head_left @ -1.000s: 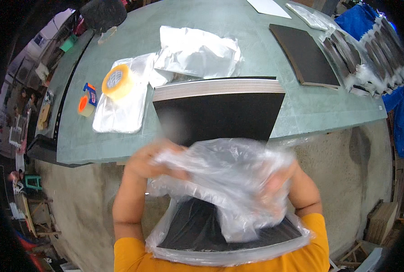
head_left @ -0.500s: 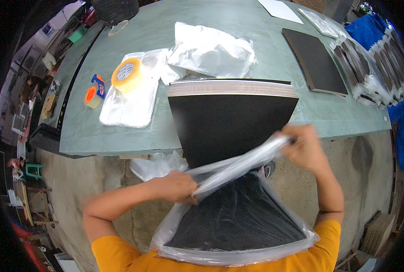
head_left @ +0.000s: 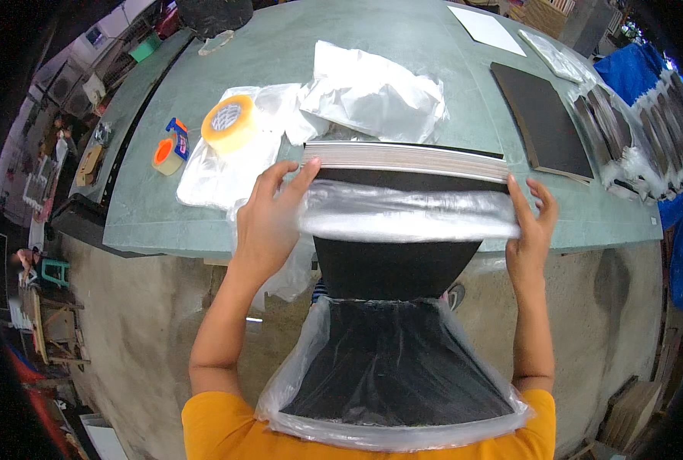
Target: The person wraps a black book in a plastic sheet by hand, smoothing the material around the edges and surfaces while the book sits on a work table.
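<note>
Black boards in a stack jut off the green table toward us. Left to right: tape roll, our left hand, our right hand, both now gripping a clear bag across the stack, no longer bunched.

Tape roll, orange dispenser, crumpled plastic, dark board on green table.

My left hand and right hand gripping a clear plastic bag between them, black board stack just beyond, on the desk
</note>
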The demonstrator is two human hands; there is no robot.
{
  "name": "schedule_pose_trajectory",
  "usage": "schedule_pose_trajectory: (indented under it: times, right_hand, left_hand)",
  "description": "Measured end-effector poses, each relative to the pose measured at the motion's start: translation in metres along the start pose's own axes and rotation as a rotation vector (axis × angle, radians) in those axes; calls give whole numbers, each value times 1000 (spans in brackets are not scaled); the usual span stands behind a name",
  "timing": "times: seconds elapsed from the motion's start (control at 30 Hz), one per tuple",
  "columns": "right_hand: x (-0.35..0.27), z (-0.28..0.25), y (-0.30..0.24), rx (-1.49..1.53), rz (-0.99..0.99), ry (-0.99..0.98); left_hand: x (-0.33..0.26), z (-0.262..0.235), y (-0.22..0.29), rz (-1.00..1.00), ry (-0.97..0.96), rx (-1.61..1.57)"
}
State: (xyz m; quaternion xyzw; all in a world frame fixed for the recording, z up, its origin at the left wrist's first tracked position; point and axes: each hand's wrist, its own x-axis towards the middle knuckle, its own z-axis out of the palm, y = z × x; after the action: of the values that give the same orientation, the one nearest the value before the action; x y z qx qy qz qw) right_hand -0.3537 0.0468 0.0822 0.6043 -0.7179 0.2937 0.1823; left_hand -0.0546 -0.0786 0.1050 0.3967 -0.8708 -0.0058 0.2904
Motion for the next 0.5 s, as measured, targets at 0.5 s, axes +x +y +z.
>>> schedule_pose_trajectory:
  times: [0.5]
  right_hand:
    - [-129, 50, 70, 1210, 1097, -1212]
  left_hand:
    - [-101, 50, -48, -1413, -427, -1399]
